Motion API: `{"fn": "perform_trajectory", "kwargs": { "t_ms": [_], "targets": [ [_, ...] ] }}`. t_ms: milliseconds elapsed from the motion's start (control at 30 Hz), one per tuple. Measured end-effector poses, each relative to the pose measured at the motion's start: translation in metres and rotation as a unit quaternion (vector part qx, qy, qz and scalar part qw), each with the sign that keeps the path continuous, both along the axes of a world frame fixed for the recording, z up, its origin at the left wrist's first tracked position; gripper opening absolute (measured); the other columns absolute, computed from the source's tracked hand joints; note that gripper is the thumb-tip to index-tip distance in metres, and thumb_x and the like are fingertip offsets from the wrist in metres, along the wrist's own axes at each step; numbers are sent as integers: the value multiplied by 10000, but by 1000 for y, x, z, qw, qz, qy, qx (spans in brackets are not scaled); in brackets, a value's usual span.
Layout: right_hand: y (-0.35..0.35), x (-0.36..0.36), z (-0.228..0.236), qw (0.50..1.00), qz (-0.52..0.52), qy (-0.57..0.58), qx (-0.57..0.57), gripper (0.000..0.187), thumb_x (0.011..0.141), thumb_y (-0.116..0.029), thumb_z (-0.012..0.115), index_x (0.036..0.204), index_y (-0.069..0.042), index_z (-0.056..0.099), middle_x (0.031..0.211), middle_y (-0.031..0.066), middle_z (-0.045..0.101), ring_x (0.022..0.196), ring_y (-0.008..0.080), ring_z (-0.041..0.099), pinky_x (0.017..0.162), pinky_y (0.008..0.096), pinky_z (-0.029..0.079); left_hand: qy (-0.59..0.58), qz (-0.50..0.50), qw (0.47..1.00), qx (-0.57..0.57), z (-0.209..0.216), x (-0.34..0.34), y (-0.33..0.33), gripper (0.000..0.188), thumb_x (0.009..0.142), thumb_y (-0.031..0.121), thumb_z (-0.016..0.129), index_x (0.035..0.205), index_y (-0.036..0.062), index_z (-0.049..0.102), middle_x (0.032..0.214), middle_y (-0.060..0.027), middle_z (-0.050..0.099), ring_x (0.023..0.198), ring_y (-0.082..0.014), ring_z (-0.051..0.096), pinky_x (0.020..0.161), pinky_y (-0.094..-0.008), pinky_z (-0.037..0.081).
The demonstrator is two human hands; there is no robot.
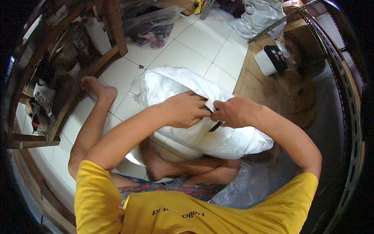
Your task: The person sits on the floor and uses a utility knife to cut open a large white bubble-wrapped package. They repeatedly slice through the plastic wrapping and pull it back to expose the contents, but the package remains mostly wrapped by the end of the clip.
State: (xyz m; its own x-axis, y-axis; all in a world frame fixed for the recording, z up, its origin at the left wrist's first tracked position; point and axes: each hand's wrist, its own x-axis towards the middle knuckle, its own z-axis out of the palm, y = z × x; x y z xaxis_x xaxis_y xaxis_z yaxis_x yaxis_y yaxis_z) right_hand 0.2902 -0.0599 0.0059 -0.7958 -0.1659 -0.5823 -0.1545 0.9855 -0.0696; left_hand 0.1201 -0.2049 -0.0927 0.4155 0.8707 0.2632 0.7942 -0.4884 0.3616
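Note:
A big white woven sack (175, 84), stuffed full, lies on the white tiled floor in front of me. My left hand (185, 110) grips a fold of the sack on its top. My right hand (233, 112) pinches the sack edge right beside it, and a thin dark strip (215, 126) hangs below its fingers. The two hands almost touch. My bare legs are stretched and folded under the sack.
A wooden shelf frame (117, 27) with cluttered items stands at the left. Clear plastic bags with dark contents (150, 25) lie at the back. A metal slotted rack (335, 58) holds a cardboard box and a white container (267, 60) at the right.

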Motion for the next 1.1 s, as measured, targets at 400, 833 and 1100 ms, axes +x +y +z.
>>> {"fn": "perform_trajectory", "kwargs": {
  "t_ms": [400,833,1100],
  "targets": [
    [-9,-17,-2,992,-22,-101,66,396,797,-318,773,1166,-222,663,929,100,724,928,329,720,761,480,586,73,31,996,-41,6,5,7,273,954,346,509,1048,156,681,934,-164,675,994,-353,648,978,-496,453],
    [-1,4,-1,1000,-25,7,-13,325,871,-313,713,1158,-168,666,1017,98,681,867,341,713,741,451,580,12,36,999,-29,5,8,4,280,917,344,540,1033,147,701,890,-168,672,920,-365,661,887,-516,498],
    [-7,4,2,997,-72,-22,10,367,852,-274,717,1195,-163,645,1032,108,689,888,352,709,765,469,576,-20,37,997,-57,1,11,14,322,864,297,532,1073,130,710,889,-209,676,918,-404,650,891,-521,500]
  ]
}}
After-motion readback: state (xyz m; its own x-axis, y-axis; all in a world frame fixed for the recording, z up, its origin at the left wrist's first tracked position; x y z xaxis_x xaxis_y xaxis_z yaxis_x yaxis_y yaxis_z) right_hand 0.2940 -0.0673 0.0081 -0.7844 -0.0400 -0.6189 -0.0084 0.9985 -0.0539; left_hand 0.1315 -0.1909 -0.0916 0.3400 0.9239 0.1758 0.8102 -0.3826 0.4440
